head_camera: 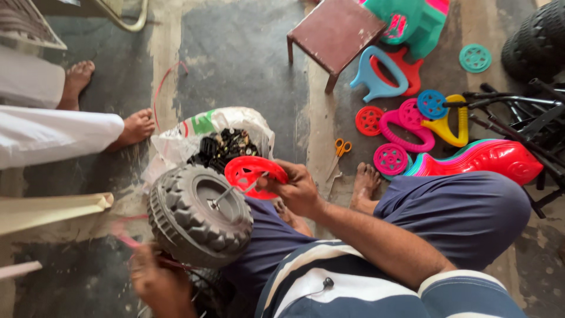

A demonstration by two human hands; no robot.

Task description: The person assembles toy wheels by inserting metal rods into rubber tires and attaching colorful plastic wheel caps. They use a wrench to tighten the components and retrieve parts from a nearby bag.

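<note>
A grey toy tyre (pixel 194 215) with a metal axle sticking out of its hub rests on my left knee. My right hand (pixel 297 188) grips a red plastic wheel disc (pixel 253 175) just beside the axle tip, at the tyre's upper right. My left hand (pixel 159 282) is blurred at the lower left, below the tyre, closed around something thin and pinkish that I cannot identify. I sit on the floor with my bare foot (pixel 365 179) out in front.
A white plastic bag (pixel 203 129) of small black parts lies behind the tyre. Orange scissors (pixel 340 147), a brown stool (pixel 335 32), coloured plastic wheels and toy parts (pixel 412 123) and black metal frames (pixel 524 112) lie to the right. Another person's bare feet (pixel 135 126) stand at left.
</note>
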